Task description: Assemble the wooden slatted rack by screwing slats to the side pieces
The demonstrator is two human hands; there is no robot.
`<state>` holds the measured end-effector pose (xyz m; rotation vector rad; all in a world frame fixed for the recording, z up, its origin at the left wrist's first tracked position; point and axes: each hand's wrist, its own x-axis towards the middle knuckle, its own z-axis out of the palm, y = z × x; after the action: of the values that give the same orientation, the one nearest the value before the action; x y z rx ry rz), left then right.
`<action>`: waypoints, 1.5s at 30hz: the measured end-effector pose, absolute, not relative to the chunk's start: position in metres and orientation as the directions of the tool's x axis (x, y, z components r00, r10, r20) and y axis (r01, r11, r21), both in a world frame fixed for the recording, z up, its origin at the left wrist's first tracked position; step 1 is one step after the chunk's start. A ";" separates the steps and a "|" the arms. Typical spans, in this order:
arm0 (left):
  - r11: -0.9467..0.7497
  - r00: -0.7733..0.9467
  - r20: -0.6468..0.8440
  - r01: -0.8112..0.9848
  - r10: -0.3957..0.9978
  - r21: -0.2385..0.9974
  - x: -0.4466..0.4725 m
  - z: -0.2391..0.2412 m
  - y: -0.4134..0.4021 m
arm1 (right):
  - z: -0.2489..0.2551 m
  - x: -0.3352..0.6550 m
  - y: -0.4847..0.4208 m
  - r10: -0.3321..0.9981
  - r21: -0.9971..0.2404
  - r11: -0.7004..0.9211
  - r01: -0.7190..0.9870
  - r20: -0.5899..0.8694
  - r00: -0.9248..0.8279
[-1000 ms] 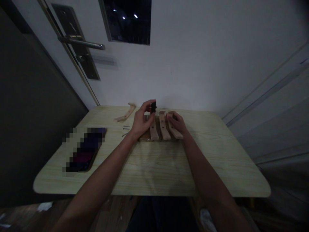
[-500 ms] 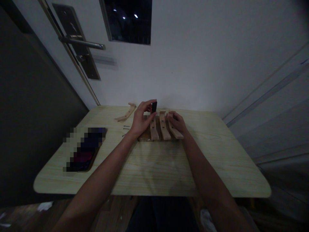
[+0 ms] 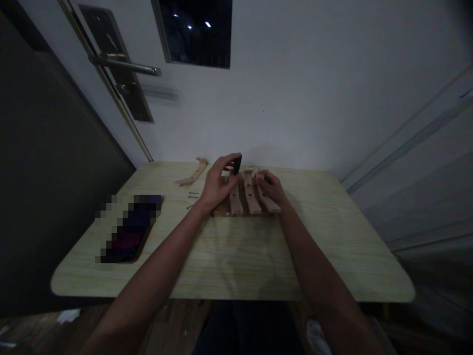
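A small wooden rack of three pale slats (image 3: 250, 198) lies on a darker base at the far middle of the light wood table (image 3: 236, 256). My left hand (image 3: 218, 185) is closed in a pinch on a small black tool handle (image 3: 237, 164), held upright over the leftmost slat. My right hand (image 3: 272, 188) rests on the rightmost slat with its fingers curled down, pressing it flat.
A loose curved wooden piece (image 3: 192, 174) lies at the far left of the table, with a few small dark screws (image 3: 193, 195) beside it. A dark phone (image 3: 130, 230) sits at the left. A door with a metal handle (image 3: 123, 65) stands behind.
My left hand's fingers have shifted slightly around the black handle, which tilted a little. The right hand and the slats have stayed in place.
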<state>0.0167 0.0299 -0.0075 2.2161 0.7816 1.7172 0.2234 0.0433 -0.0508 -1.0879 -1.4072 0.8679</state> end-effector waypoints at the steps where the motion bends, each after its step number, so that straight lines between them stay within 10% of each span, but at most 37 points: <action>1: -0.831 0.166 0.828 0.281 0.535 0.480 0.017 -0.008 0.031 | -0.050 0.223 0.043 0.946 -0.938 0.315 0.144 0.323 0.032; 45: -0.829 0.197 0.820 0.300 0.537 0.471 0.017 -0.006 0.026 | -0.049 0.223 0.042 0.944 -0.924 0.317 0.214 0.329 0.019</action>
<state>0.0169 0.0258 -0.0057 2.2612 0.8048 1.6863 0.2229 0.0425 -0.0492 -1.1288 -1.4568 0.8153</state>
